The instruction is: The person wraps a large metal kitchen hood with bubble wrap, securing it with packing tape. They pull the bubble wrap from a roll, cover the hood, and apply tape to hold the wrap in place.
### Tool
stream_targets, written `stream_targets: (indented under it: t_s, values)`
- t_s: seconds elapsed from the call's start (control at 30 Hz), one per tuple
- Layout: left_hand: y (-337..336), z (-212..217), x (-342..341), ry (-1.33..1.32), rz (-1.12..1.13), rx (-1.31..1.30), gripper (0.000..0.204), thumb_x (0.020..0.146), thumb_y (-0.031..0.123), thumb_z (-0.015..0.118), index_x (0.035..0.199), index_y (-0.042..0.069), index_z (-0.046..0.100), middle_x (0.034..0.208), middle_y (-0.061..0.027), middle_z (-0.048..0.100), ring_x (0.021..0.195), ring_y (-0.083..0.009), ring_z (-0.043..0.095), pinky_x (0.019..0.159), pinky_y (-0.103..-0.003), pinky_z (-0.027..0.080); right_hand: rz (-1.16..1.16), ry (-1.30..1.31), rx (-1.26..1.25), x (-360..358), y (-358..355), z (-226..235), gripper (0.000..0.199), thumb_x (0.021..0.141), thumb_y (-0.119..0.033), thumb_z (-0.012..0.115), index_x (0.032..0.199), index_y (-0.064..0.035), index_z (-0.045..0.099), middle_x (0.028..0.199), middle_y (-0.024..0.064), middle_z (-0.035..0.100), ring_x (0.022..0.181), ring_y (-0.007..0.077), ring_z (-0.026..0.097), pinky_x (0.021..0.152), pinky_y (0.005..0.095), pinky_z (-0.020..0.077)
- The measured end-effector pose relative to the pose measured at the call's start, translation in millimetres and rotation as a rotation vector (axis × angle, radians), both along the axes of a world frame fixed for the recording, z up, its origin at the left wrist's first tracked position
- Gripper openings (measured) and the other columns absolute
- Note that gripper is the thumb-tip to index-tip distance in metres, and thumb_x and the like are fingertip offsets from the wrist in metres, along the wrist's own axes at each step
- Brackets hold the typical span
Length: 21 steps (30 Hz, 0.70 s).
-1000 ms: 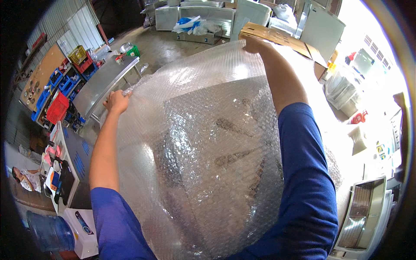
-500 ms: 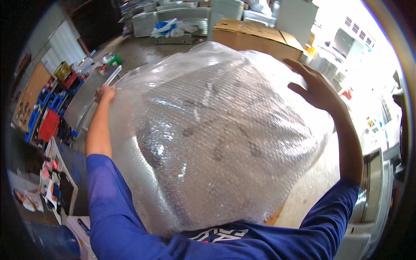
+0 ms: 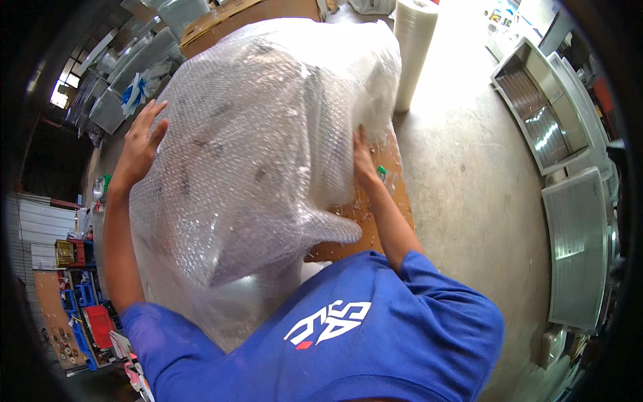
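A large bulky object lies under transparent bubble wrap (image 3: 234,147); what is inside is mostly hidden. Beside the wrap's left edge, my left hand (image 3: 139,144) is raised with thumb and fingers apart, holding nothing. My right hand (image 3: 362,157) reaches low along the right side, its outstretched fingers against the hanging wrap. A loose fold of the wrap sticks out toward my body over the brown tabletop (image 3: 395,194). Close to my right wrist is a small green-topped item (image 3: 382,173), partly hidden.
Behind the wrapped object stands a cardboard box (image 3: 248,23). A tall white roll (image 3: 415,53) stands at the far right corner of the table. Glass-fronted metal cabinets (image 3: 576,248) line the right side across the concrete floor (image 3: 475,221). Shelving with a red bin (image 3: 100,326) is at left.
My view has swung to the right. My right hand has dropped from above the wrap to its right side. The left hand has come off the wrap's edge, and the wrap now hangs down at right.
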State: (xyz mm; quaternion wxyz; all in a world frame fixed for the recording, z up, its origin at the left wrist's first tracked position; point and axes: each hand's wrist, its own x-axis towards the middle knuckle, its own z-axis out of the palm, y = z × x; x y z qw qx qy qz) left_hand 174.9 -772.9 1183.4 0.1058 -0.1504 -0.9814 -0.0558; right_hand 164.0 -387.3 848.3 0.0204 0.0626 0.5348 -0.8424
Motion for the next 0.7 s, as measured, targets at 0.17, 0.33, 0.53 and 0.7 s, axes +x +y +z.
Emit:
stream_targets:
  t_s: [0.17, 0.33, 0.53, 0.7]
  values:
    - [80.8, 16.7, 53.5, 0.175, -0.148, -0.108, 0.068, 0.096, 0.063, 0.043, 0.139, 0.011, 0.051, 0.147, -0.0192, 0.042, 0.137, -0.0366, 0.039, 0.114, -0.049, 0.027, -0.009, 0.030, 0.099, -23.8, -13.2, -17.4, 0.079, 0.099, -0.056, 0.041, 0.157, -0.0125, 0.009, 0.159, 0.0223, 0.018, 0.145, 0.0398, 0.023, 0.115, 0.0474, 0.0236]
    - [138.5, 7.5, 169.0, 0.139, -0.496, 0.039, 0.063, 0.092, 0.058, 0.057, 0.131, 0.008, 0.056, 0.137, -0.0178, 0.051, 0.128, -0.0356, 0.048, 0.107, -0.049, 0.037, -0.044, -0.021, 0.266, -33.5, 20.5, -33.7, 0.083, 0.096, -0.056, 0.049, 0.157, -0.0128, 0.013, 0.157, 0.0223, 0.024, 0.143, 0.0393, 0.027, 0.112, 0.0473, 0.0296]
    - [187.9, -94.9, 280.3, -0.433, -0.473, 0.560, 0.060, 0.091, 0.052, 0.062, 0.127, 0.004, 0.058, 0.128, -0.0178, 0.057, 0.120, -0.0348, 0.054, 0.102, -0.044, 0.044, 0.122, -0.067, 0.263, -35.2, 43.2, -39.5, 0.083, 0.094, -0.052, 0.056, 0.157, -0.0195, 0.012, 0.159, 0.0147, 0.024, 0.142, 0.0387, 0.030, 0.106, 0.0506, 0.0377]
    - [211.5, -293.3, 325.6, -0.655, 0.257, 1.024, 0.053, 0.099, 0.044, 0.053, 0.132, 0.002, 0.055, 0.132, -0.0143, 0.058, 0.122, -0.0276, 0.054, 0.102, -0.038, 0.043, 0.208, -0.169, -0.047, -44.6, 74.9, -55.5, 0.088, 0.095, -0.050, 0.057, 0.157, -0.0219, 0.002, 0.156, 0.0208, 0.027, 0.139, 0.0396, 0.034, 0.101, 0.0533, 0.0425]
